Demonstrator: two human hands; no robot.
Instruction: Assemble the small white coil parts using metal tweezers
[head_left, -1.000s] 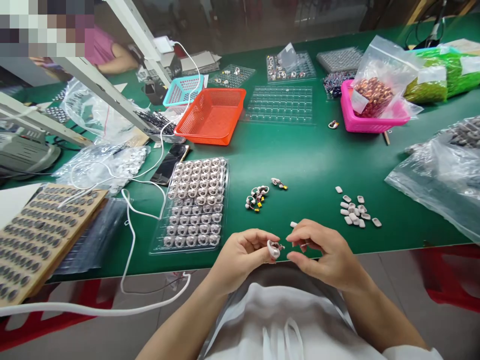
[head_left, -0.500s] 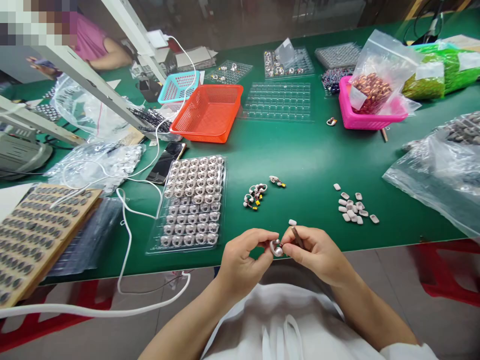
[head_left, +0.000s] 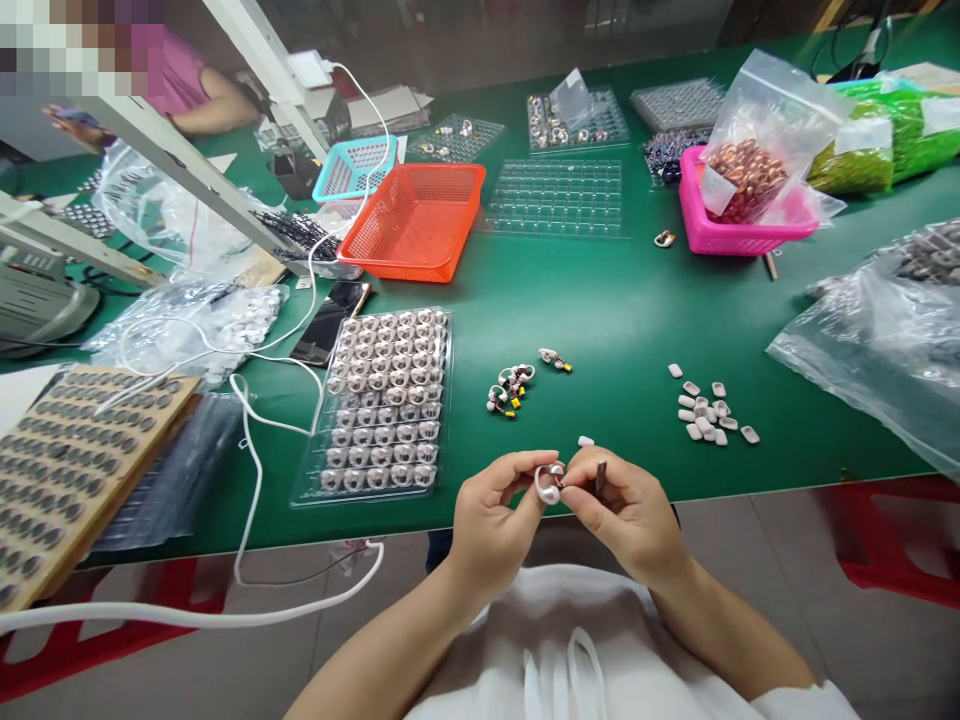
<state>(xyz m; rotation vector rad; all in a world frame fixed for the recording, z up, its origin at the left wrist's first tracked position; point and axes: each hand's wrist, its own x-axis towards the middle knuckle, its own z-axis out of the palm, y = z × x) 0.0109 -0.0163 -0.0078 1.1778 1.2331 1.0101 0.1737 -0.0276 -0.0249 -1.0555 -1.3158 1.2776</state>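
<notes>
In the head view, the left hand point(head_left: 491, 520) pinches a small white curved piece point(head_left: 547, 494) between thumb and forefinger, over the near edge of the green table point(head_left: 577, 300). The piece lies right at those fingertips, its rounded back toward the left palm and its open side facing the right hand point(head_left: 630, 515). The right hand is closed around a dark stick point(head_left: 601, 478), which stands nearly upright among its fingers; its thumb and forefinger tips are drawn together just beside the piece's open side. Whether they also grip a thin wire there is too small to tell.

Just beyond the right fingers, toward the table's middle, lies one pale cap point(head_left: 586, 441). Farther from the near edge are a cluster of curved pieces point(head_left: 511, 388) with yellow tabs and, apart from it, a single similar piece point(head_left: 555, 359). A group of loose caps point(head_left: 705, 415) lies to the right. Left of the hands, a clear tray point(head_left: 300, 497) filled with rounded pieces reaches close to the near edge.
</notes>
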